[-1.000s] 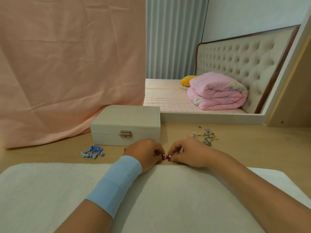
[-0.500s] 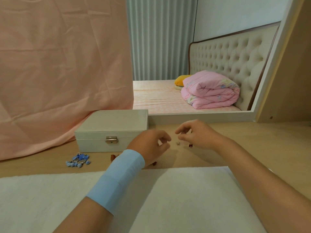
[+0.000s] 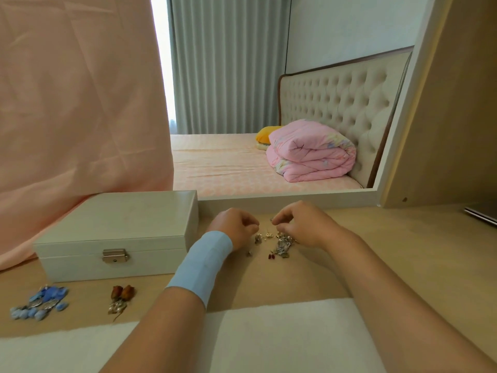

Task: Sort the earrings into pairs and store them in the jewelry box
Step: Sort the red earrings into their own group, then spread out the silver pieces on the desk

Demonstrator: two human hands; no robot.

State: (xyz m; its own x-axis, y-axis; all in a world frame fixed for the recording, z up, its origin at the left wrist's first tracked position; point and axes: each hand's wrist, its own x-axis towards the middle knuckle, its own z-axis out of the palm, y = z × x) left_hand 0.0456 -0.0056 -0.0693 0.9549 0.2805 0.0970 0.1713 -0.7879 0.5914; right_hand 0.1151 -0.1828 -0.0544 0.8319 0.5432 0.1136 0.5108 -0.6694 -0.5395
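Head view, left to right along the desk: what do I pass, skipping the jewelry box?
blue earrings → rose earrings → left hand → loose earring pile. The right hand overlaps that pile, so it is left out.

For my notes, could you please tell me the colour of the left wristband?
The wristband is light blue, best seen in the head view.

one jewelry box (image 3: 115,227), left of centre. three earring lots: blue earrings (image 3: 40,302) lower left, red earrings (image 3: 121,298) beside, mixed pile (image 3: 279,244) centre.

Tufted headboard (image 3: 336,103), grey curtains (image 3: 223,63), folded pink quilt (image 3: 312,152).
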